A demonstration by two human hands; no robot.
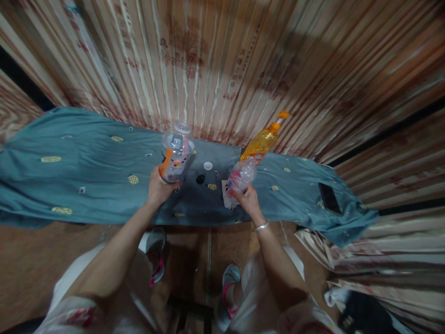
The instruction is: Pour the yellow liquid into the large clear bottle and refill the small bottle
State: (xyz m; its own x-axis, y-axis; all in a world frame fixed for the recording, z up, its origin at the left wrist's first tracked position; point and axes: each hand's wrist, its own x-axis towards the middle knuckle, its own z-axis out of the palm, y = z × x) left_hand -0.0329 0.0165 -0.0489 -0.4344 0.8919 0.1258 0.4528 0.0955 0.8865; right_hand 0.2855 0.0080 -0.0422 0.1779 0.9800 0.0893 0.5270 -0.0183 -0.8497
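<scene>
meanwhile, at the table:
left hand: wrapped around a clear plastic bottle with an orange label, held upright.
right hand: gripped a small clear plastic bottle with a pink label, tilted left.
far right: orange-capped yellow bottle.
between: white bottle cap on teal cloth.
right edge: black phone.

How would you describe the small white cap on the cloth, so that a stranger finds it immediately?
Start from the teal cloth spread over the table. Between the clear bottle in the left hand and the pink-labelled bottle in the right hand lies the white cap. It is round and pale, unlike the dark round object beside it.
</scene>
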